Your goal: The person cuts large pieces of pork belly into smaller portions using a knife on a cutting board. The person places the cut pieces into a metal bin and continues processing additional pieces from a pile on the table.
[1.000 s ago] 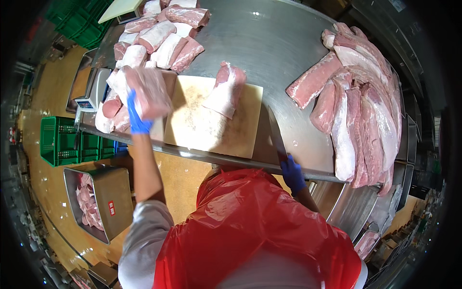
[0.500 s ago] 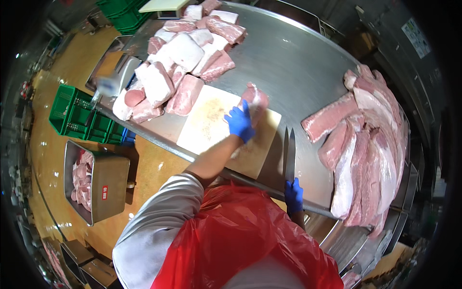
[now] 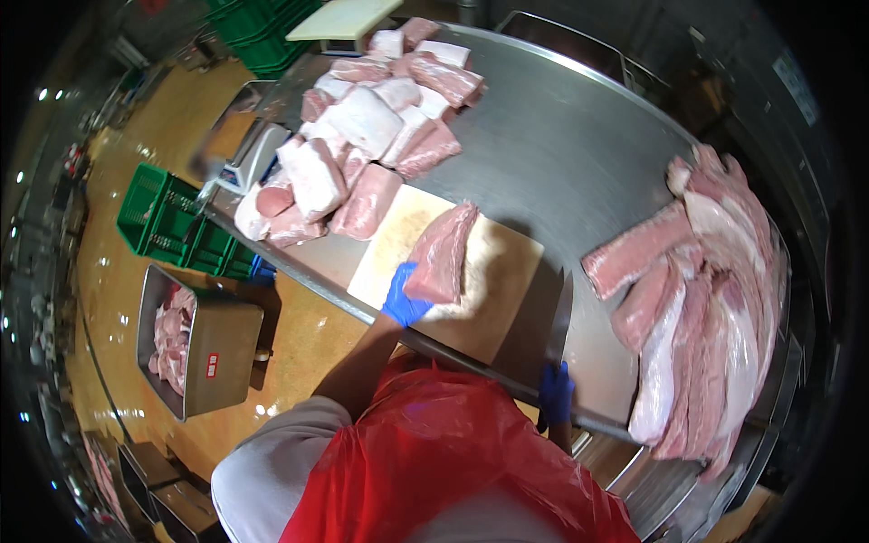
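My left hand (image 3: 404,297), in a blue glove, grips the near end of a piece of pork (image 3: 441,256) above the cutting board (image 3: 385,242). The meat tapers toward its far end; whether it touches the board I cannot tell. At the table's near edge, my right hand (image 3: 556,395), also gloved in blue, is closed round the handle of a long knife (image 3: 562,319). The blade points away from me, to the right of the board, over the steel table. The handle is mostly hidden by my fingers.
Cut pork blocks (image 3: 364,122) are heaped at the far left of the steel table (image 3: 543,118). Long pork loins (image 3: 711,335) lie piled on the right. Green crates (image 3: 181,217) and a steel bin (image 3: 217,353) of meat stand left of the table, beside a scale (image 3: 258,156).
My left hand has drawn back toward me and now holds the pork, which has come nearer and turned. My right hand still holds the knife; the whole view has shifted slightly.
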Demonstrator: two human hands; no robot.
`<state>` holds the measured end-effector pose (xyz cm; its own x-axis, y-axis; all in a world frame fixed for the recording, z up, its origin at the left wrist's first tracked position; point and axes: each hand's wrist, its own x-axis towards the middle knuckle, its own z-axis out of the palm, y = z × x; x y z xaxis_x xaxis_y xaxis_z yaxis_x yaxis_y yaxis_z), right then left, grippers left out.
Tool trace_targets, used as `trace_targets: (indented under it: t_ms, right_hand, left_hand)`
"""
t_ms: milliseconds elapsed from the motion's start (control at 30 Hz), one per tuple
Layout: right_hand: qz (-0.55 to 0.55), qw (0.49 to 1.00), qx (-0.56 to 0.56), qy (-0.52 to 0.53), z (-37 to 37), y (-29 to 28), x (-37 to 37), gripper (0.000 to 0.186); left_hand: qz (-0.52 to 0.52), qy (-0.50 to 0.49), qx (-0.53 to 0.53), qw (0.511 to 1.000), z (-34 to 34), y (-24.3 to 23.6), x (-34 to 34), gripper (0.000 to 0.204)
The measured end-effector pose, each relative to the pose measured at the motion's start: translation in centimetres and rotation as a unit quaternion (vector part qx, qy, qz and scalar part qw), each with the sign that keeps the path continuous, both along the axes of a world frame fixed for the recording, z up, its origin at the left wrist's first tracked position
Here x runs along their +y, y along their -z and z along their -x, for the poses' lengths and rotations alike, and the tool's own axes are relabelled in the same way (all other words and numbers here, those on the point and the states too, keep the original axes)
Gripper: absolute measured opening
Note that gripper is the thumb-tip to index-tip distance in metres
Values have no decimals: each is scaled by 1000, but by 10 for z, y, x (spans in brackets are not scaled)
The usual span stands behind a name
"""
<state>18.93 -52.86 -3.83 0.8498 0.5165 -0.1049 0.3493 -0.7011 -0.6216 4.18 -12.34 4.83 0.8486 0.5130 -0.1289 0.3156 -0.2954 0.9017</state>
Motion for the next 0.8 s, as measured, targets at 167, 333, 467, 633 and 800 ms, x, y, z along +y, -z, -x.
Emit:
trace_targets:
  t_ms: [167,333,467,633,800]
  right_hand:
    - [87,952,-244,-163,-33,13,33,22]
    - [-4,998,38,-45,-43,-55,137,23]
    - [-28,994,88,58,-14,-67,200,25]
    - [5,995,74,68,43,-75,240,23]
    - [27,988,55,138,88,-75,229,17]
  left_hand:
    - [619,-211,-317,687,38,8,52,46]
    - [449,-184,-346,803,61,4,190,40]
    - [560,-179,-360,725,23,-92,312,22]
    - [419,-204,-364,807,-66,-146,486,52]
    - [252,-268,-387,846,-188,-156,654,67]
